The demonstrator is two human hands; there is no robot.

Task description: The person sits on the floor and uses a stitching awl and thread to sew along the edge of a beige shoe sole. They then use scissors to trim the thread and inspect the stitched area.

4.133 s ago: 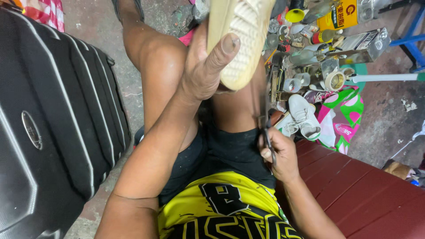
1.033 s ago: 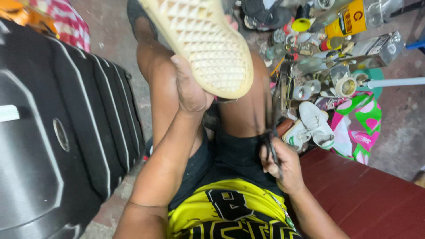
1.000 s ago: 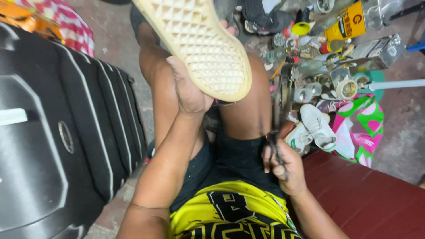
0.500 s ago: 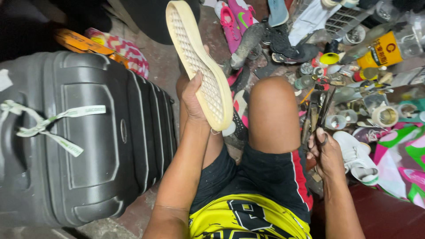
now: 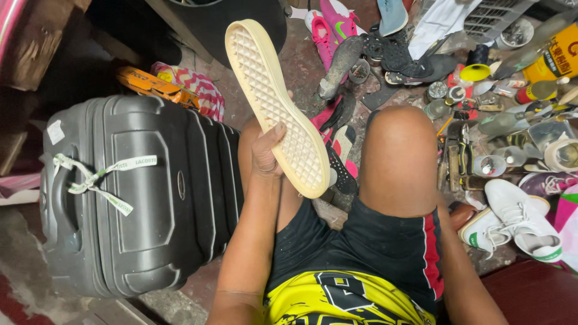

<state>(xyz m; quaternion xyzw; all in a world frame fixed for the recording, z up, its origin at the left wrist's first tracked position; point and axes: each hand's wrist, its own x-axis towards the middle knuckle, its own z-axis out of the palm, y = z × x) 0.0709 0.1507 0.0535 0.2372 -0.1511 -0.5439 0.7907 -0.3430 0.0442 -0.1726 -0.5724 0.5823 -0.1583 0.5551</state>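
My left hand [image 5: 267,155] grips a shoe by its side and holds it sole-up; the cream waffle-patterned sole [image 5: 274,102] faces me, toe pointing up and left, above my left knee. My right forearm [image 5: 466,283] runs along the outside of my right thigh. Its hand is tucked behind the thigh, near the tools on the floor, and whatever it holds is hidden.
A dark grey hard-shell suitcase [image 5: 138,192] lies at my left. A white sneaker [image 5: 521,219] sits at the right. Ahead the floor is crowded with pink shoes [image 5: 337,18], black soles [image 5: 397,54], pliers [image 5: 463,147], tins and bottles [image 5: 557,57]. A red-brown surface [image 5: 536,295] is at lower right.
The view has swung left and up, so the whole suitcase and more of the floor now show. My left hand has turned the shoe so the sole stands more upright. My right hand has dropped behind the thigh.
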